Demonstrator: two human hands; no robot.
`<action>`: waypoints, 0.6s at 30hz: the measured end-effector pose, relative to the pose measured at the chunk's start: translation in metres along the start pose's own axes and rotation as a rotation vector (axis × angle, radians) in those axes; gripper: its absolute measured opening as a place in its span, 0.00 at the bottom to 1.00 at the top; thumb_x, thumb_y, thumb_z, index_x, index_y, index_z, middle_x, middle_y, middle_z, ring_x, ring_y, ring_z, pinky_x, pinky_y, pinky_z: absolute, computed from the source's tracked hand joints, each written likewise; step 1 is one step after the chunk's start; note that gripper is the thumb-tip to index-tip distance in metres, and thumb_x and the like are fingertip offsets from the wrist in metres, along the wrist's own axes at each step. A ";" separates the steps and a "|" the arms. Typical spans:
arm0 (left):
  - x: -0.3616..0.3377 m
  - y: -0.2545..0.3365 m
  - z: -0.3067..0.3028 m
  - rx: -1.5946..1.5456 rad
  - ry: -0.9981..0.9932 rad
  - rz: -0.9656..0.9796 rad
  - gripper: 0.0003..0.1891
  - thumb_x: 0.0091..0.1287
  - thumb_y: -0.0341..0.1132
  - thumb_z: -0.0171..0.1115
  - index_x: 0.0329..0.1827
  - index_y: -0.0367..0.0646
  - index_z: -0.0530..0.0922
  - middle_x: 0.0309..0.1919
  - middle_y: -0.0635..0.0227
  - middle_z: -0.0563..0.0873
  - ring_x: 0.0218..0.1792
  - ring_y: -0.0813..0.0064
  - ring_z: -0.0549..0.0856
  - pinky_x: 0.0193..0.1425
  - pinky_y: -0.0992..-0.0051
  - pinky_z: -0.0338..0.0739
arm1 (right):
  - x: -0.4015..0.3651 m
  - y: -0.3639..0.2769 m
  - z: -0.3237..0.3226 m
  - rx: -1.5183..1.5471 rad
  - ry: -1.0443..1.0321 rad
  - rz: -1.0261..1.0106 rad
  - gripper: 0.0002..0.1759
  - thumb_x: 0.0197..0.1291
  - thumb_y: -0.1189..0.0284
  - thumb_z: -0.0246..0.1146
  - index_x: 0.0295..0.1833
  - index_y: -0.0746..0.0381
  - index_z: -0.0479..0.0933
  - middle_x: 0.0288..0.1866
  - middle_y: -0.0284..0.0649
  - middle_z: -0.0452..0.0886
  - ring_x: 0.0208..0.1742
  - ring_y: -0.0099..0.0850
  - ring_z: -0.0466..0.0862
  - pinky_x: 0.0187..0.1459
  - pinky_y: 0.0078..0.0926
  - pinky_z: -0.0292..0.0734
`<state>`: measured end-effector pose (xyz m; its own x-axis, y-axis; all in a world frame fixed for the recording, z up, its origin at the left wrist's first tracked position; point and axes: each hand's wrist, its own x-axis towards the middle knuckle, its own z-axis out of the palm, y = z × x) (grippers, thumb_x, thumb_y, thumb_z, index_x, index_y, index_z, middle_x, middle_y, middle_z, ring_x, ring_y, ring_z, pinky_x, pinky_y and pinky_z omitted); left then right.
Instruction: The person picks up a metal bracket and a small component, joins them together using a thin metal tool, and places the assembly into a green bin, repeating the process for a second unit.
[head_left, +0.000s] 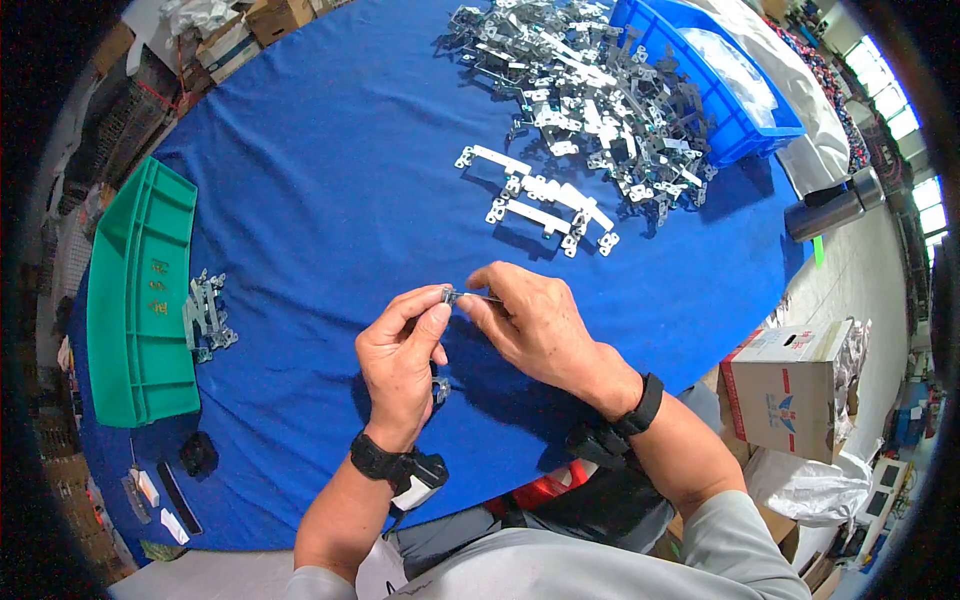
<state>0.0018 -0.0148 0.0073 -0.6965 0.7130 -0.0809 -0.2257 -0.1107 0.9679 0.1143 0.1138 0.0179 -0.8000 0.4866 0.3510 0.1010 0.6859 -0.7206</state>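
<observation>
My left hand (402,350) is closed on a small metal bracket (449,296), pinched between thumb and fingertips. Below that palm another end of a metal part (440,389) shows; most of it is hidden by the fingers. Touching or nearly touching the bracket, my right hand (535,318) has thumb and forefinger closed on a thin dark piece (487,298), too small to name. Beyond the hands lie several loose metal brackets (540,216), long strips with holed ends. A large heap of similar brackets (590,90) covers the far right of the blue cloth (300,180).
A blue bin (745,140) stands beside the heap, and a steel flask (835,205) near the right edge. At left is a green tray (145,380) with small brass-coloured pieces; more brackets (207,318) lie against it. A cardboard box (785,390) stands at lower right.
</observation>
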 end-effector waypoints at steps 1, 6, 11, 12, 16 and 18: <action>0.000 0.000 0.000 0.000 0.000 0.000 0.09 0.68 0.25 0.67 0.49 0.36 0.86 0.47 0.62 0.88 0.32 0.87 0.82 0.25 0.86 0.75 | 0.001 -0.002 0.000 0.078 0.040 0.019 0.14 0.67 0.67 0.64 0.32 0.62 0.71 0.26 0.47 0.75 0.26 0.49 0.79 0.25 0.44 0.72; 0.000 0.000 0.000 -0.010 -0.005 0.001 0.09 0.68 0.24 0.66 0.49 0.36 0.86 0.47 0.62 0.88 0.32 0.86 0.82 0.25 0.87 0.75 | 0.000 0.000 -0.003 -0.059 -0.017 -0.003 0.14 0.67 0.66 0.64 0.33 0.63 0.71 0.25 0.47 0.76 0.26 0.50 0.80 0.25 0.45 0.71; 0.000 -0.002 0.000 -0.013 -0.007 0.005 0.09 0.68 0.24 0.66 0.49 0.36 0.86 0.48 0.62 0.88 0.31 0.86 0.82 0.25 0.87 0.75 | 0.000 0.000 -0.001 -0.074 -0.032 0.041 0.14 0.68 0.66 0.63 0.33 0.63 0.71 0.24 0.47 0.77 0.25 0.51 0.80 0.25 0.46 0.72; 0.000 -0.002 -0.001 -0.017 -0.004 0.001 0.09 0.68 0.24 0.66 0.49 0.36 0.86 0.48 0.61 0.88 0.31 0.86 0.82 0.25 0.87 0.75 | 0.001 -0.004 -0.004 0.008 -0.026 0.072 0.14 0.68 0.66 0.63 0.33 0.63 0.70 0.24 0.48 0.77 0.26 0.51 0.80 0.25 0.46 0.71; 0.000 -0.001 0.000 -0.024 -0.001 0.011 0.09 0.68 0.24 0.66 0.49 0.36 0.86 0.48 0.61 0.88 0.31 0.86 0.82 0.25 0.87 0.75 | 0.001 -0.001 -0.004 0.030 -0.026 0.017 0.13 0.67 0.67 0.64 0.35 0.63 0.71 0.27 0.49 0.78 0.27 0.51 0.81 0.26 0.46 0.72; 0.000 -0.001 0.001 -0.031 0.005 0.017 0.09 0.68 0.23 0.66 0.49 0.36 0.86 0.48 0.61 0.88 0.31 0.87 0.82 0.25 0.87 0.75 | 0.000 0.002 -0.003 -0.036 -0.048 0.017 0.12 0.67 0.67 0.64 0.36 0.63 0.71 0.27 0.49 0.78 0.28 0.51 0.81 0.27 0.46 0.73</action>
<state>0.0027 -0.0145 0.0062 -0.7036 0.7076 -0.0655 -0.2347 -0.1444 0.9613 0.1161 0.1169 0.0182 -0.8252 0.4724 0.3096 0.1353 0.6975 -0.7037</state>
